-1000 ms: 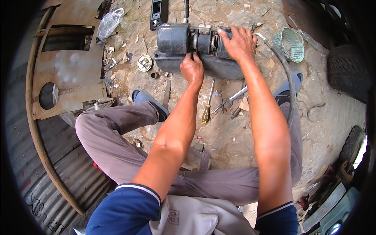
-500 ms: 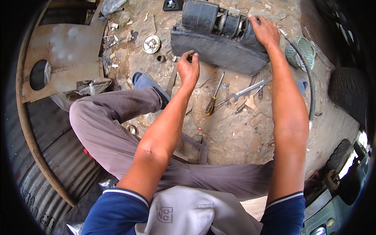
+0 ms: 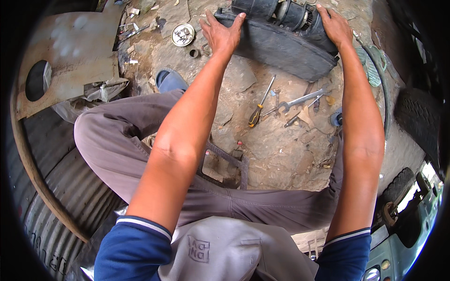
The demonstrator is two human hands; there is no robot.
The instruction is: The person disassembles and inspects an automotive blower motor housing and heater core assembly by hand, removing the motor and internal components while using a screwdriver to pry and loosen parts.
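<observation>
A black blower housing [image 3: 286, 51], long and box-like with a round drum section on top, lies on the dirt ground at the far side. My left hand [image 3: 222, 36] straddles its left end, thumb over the top edge and fingers spread round the outer side. At the right end my right hand [image 3: 336, 28] is wrapped over the corner, its thumb hidden. On the near side of the housing lie a screwdriver [image 3: 256, 114] with a yellow-and-black handle, a large open-ended wrench [image 3: 300, 99] and a smaller dark tool [image 3: 291, 122].
A round tin [image 3: 183, 34] of small metal parts and a short metal ring [image 3: 194, 53] sit at the left. A black hose [image 3: 382, 93] curves past my right arm beside a green mesh basket [image 3: 372, 70]. A rusty metal sheet [image 3: 70, 37] stands left; a tyre [image 3: 417, 117] lies right.
My left hand has moved out to the housing's left end and its fingers have spread round it. My right hand has shifted further round the right end. The view has tilted slightly.
</observation>
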